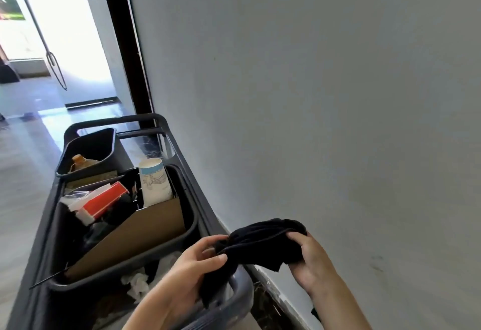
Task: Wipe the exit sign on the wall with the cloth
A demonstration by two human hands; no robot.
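Observation:
A black cloth point(263, 245) is bunched between both my hands, low in the head view, just above the near corner of a dark cart. My left hand point(190, 267) grips its left end with the fingers curled over the fabric. My right hand point(309, 259) clutches its right end. A loose flap of the cloth hangs down past my left wrist. The plain grey wall point(325, 95) fills the right side. No exit sign shows anywhere in the view.
The dark cleaning cart point(197, 204) stands against the wall, holding a bin with cardboard point(140, 228), a red box point(104, 199), a white canister point(154, 181) and crumpled tissue point(138, 284). A smaller bin point(91, 152) sits behind. A dark door frame point(125, 43) and glass door point(41, 30) lie beyond.

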